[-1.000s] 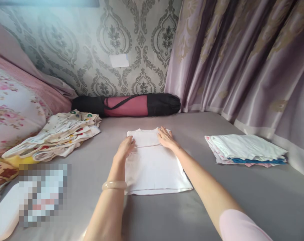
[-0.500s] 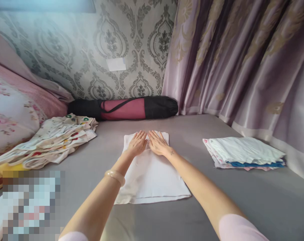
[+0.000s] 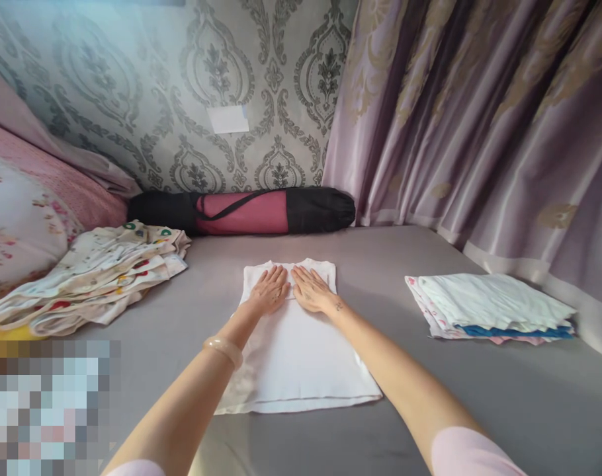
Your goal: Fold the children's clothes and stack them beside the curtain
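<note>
A white shirt (image 3: pixel 301 357) lies spread on the grey sheet in front of me, its narrower end away from me and its hem towards me. Both hands rest flat near its far end, side by side with a small gap between them. My left hand (image 3: pixel 271 289) has its fingers stretched forward on the cloth, and a pale bangle (image 3: pixel 223 352) circles that wrist. My right hand (image 3: pixel 311 289) also lies palm down with fingers extended. Parts of the shirt's upper area are hidden beneath the hands.
To the right sits a stack of folded clothes (image 3: pixel 494 304). A pile of patterned clothes (image 3: pixel 112 271) lies at the left beside a floral pillow (image 3: pixel 18 231). A black and maroon roll bag (image 3: pixel 246 211) lies along the wall. Curtains (image 3: pixel 430 119) hang at the right.
My hands have come together from the shirt's two sides to the middle of its far end. Over the last half second they have stayed nearly in place.
</note>
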The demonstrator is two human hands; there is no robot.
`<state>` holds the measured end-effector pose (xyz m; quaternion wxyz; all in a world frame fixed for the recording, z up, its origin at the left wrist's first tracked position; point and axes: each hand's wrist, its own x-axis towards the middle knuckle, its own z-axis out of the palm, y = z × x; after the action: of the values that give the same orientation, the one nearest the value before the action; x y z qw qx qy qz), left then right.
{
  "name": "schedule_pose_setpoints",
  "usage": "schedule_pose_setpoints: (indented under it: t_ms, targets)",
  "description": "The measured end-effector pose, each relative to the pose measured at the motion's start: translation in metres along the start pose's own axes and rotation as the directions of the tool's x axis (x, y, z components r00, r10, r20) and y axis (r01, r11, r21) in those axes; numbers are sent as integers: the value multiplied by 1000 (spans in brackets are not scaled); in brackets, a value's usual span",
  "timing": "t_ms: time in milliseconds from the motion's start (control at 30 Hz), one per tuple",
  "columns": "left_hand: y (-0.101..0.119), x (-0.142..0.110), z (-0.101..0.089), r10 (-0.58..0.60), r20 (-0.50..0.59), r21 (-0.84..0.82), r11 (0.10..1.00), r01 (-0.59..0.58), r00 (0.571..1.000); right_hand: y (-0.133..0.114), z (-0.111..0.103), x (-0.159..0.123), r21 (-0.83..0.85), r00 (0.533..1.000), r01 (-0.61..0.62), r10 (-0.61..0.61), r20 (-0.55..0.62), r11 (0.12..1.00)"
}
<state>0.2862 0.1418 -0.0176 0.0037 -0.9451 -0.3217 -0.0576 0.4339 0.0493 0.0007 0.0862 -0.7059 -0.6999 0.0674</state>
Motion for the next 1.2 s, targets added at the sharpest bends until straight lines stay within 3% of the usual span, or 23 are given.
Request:
schedule_pose_setpoints:
  t_ms: [100,200,333,467,667,900,1067,1200]
  targets:
    - [-9,-6,-3,-130,-87,5,991,131,988,5,-1,-2,-23,991,-104,101,-89,994]
    - [-18,-11,3,-228,-68,-39,973,226,971,8,3,-4,-38,980,-184,180,-81,982]
    - [-21,-10,7,-247,-25,-73,967,245,969,9,5,-3,-33,981,-188,186,-61,982]
    - [-22,-9,-3,-252,24,-55,966,253,967,13,-1,-2,5,982,-188,188,-21,982]
    - [-32,-17,-6,-367,51,-66,927,370,929,28,1,-5,1,937,-339,338,-86,941]
    - [-40,-17,-2,-338,56,-177,923,343,939,35,-1,-5,87,950,-304,308,-43,949]
    - [-50,-42,-9,-337,73,-236,909,344,939,48,-16,-38,423,923,-325,381,-54,846]
    - [-54,-87,-17,-367,58,-184,910,371,929,45,-12,-86,487,875,-354,467,-128,798]
